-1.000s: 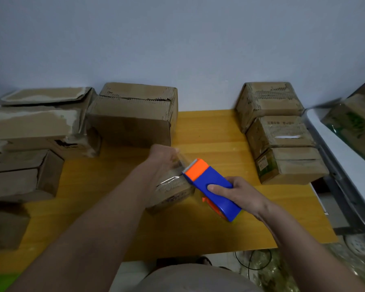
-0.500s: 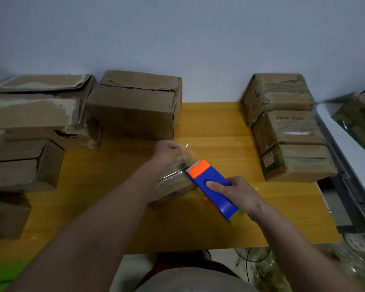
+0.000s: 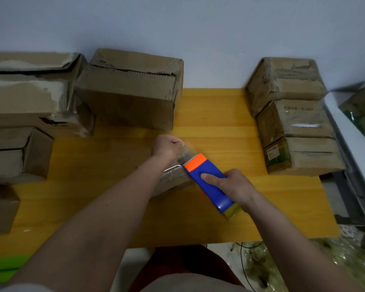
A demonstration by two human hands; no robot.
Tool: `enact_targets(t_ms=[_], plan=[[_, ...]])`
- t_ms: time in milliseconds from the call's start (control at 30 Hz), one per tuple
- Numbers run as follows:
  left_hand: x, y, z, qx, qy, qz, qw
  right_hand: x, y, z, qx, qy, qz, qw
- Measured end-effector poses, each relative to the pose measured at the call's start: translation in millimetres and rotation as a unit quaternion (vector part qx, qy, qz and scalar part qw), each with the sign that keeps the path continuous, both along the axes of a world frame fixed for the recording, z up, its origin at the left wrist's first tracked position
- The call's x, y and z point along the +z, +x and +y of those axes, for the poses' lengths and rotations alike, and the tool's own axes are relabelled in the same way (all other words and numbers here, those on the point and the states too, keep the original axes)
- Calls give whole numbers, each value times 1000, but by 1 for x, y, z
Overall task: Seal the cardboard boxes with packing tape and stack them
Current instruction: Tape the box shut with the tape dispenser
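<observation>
A small cardboard box (image 3: 173, 180) lies in the middle of the yellow table (image 3: 215, 114), mostly hidden under my arms. My left hand (image 3: 168, 147) is closed on the free end of clear packing tape at the box's far edge. My right hand (image 3: 232, 186) grips a blue and orange tape dispenser (image 3: 207, 182), its toothed orange end resting over the box top. A strip of clear tape stretches between the dispenser and my left hand.
A stack of three taped boxes (image 3: 293, 116) stands at the right of the table. A large box (image 3: 131, 91) sits at the back centre, with several worn boxes (image 3: 27, 98) piled at the left. A metal shelf (image 3: 354, 165) runs along the right.
The dispenser has slid a little toward me along the box top while my left hand stays at the far edge. The camera has tilted slightly.
</observation>
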State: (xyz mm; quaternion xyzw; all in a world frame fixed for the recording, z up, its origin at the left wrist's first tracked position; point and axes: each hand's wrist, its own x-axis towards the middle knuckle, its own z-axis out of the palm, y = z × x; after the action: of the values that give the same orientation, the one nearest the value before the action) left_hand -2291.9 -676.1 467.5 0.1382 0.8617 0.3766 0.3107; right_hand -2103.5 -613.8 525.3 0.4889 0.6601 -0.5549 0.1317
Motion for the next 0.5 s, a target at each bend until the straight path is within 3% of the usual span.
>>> enact_targets(t_ms=[333, 500], plan=[[-13, -5, 0, -13, 35, -6, 999, -11, -4, -1, -6, 9, -11, 1000], [-19, -9, 1, -33, 3, -2, 999, -9, -8, -3, -8, 5, -38, 999]])
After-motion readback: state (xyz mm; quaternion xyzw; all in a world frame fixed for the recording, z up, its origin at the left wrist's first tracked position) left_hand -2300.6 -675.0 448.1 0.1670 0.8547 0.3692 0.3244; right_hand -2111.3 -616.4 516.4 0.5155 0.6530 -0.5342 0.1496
